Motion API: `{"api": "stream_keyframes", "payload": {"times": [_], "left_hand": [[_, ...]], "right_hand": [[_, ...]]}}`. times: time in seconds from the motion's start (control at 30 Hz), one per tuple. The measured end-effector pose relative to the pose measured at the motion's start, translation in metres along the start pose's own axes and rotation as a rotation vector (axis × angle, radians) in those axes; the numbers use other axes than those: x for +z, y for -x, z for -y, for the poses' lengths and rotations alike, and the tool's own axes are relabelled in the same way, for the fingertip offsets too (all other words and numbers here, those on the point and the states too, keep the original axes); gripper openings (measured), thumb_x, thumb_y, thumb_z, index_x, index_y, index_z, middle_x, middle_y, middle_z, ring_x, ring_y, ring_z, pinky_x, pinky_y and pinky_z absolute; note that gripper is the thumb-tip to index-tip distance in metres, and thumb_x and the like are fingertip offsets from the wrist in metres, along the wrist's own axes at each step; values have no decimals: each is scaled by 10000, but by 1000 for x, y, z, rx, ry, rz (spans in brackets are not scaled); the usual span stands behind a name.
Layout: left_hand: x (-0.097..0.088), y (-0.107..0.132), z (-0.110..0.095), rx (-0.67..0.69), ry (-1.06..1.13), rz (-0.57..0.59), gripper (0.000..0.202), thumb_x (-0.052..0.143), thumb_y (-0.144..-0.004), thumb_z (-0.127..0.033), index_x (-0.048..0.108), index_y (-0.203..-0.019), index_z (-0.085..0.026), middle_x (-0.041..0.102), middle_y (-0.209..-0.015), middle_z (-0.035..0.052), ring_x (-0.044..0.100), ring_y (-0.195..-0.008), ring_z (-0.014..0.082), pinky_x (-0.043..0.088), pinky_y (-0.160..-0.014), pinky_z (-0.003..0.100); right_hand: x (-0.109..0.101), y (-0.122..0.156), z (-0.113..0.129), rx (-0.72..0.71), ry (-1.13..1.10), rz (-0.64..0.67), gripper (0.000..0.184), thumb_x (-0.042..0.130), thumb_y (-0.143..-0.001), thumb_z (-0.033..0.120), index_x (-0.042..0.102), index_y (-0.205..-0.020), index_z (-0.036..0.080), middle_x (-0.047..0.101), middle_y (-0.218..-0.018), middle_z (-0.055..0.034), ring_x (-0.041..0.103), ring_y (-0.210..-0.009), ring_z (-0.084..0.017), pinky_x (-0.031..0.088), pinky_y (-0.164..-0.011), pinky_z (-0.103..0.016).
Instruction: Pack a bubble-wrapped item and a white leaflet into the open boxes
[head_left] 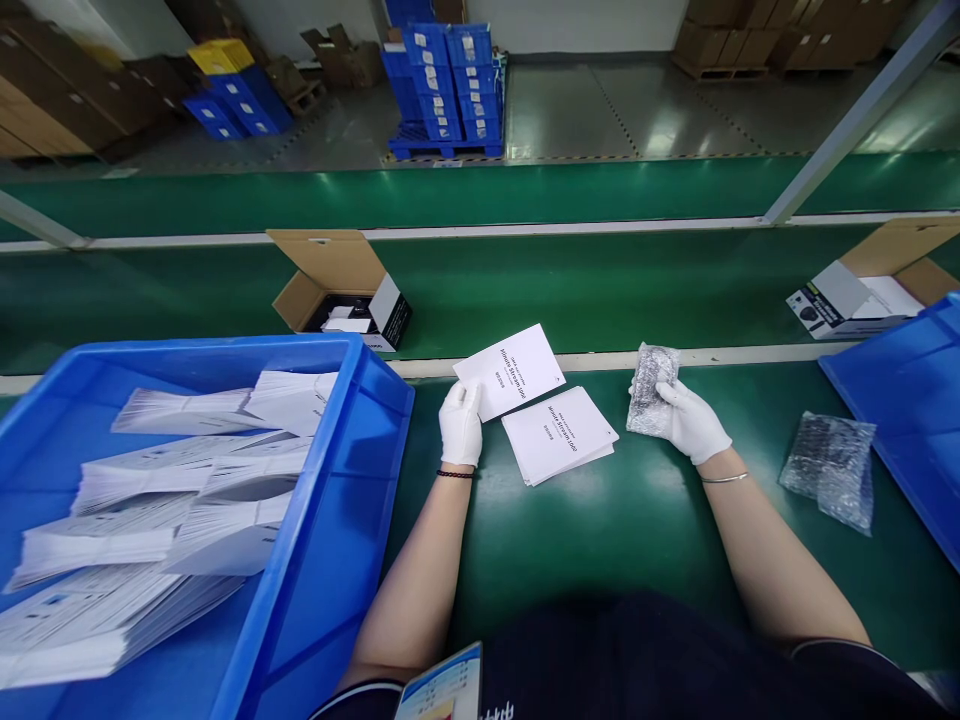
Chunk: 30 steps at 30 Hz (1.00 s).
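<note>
Head-worn, single view: looking fwd & down from wearer's side of counter [585, 540], close above it, wide enough to incl. floor [570, 115] beyond it.

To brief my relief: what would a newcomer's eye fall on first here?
Probably the large blue bin at the left, with stacks of white papers inside. Then, mid-view, the gloved left hand holds a white leaflet beside a leaflet pile. Right of that, the gloved right hand holds a bubble-wrapped packet.
</note>
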<state>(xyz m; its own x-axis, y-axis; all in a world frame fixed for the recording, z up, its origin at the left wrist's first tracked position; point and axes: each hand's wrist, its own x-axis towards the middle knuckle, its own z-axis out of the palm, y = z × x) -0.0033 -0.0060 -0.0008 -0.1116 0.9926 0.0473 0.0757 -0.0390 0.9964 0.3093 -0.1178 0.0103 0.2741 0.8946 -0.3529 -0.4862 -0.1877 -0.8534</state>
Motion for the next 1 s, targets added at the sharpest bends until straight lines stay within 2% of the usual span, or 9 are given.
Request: {"api": "stream_keyframes", "payload": {"times": [0.23,0.53,0.8,1.0], "left_hand": [[0,1,-3,7,-17,-7,242,571,-863,-332,697,-979,-160,721,-1077,92,656,-1032,245,526,-938,361],[-1,1,-3,0,-25,-1,246,573,-867,-334,701,-978,-156,720,-1083,97,650,-1028,244,530,-925,355],[-1,0,-1,-7,-15,4,274,580,-855,-367,703,-977,-154,719,-1064,102,653,-1018,255,528,-927,378],[-1,0,-1,4,-7,0,248,569,-860,-348,696,-939,-151,723,-1027,99,651,-981,238,535,-902,357]], "right_hand": [[0,0,0,0,5,-2,347,715,-818,334,653,-1153,264,726,-1066,-44,674,-1041,-229,506,-1037,-462],[1,1,1,-34,78,7,368,717,-806,380,637,-1146,266,716,-1119,-70,669,-1077,-252,522,-1014,-472],[2,1,2,-7,28,13,425,727,-800,361,625,-1203,275,718,-1101,-49,665,-1080,-227,521,-1019,-439],[-1,2,-1,-37,62,21,428,729,-794,383,625,-1197,285,722,-1094,-55,671,-1073,-245,529,-1002,-471]]}}
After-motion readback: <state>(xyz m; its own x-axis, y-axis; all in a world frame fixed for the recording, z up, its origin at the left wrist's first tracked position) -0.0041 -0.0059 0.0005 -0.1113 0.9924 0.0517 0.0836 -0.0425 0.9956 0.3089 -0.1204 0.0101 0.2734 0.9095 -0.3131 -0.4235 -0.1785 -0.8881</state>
